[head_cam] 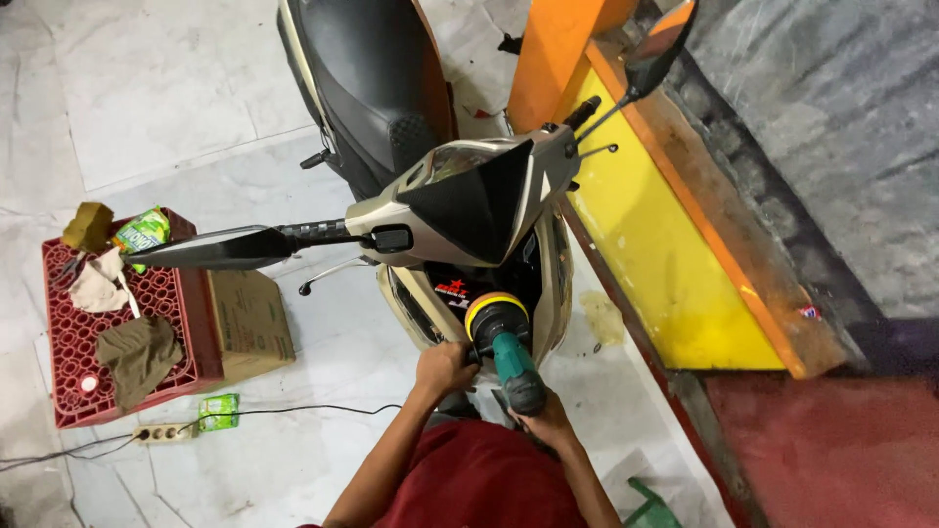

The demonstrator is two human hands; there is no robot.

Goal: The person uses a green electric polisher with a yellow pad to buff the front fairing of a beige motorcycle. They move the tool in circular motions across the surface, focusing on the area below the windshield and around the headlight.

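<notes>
A beige and black scooter (460,196) stands in front of me, seen from above, its front panel facing me. I hold a green power polisher (509,352) with a yellow-rimmed round pad (492,311) pressed against the scooter's front panel. My left hand (442,370) grips the polisher's side handle. My right hand (548,420) is wrapped around the rear of the green body. My red shirt fills the bottom of the view.
A red plastic crate (196,332) with rags, a sponge and a green packet sits at left beside a cardboard box (252,323). A power strip (164,432) with a cord lies on the tiled floor. An orange and yellow wall ledge (675,244) runs along the right.
</notes>
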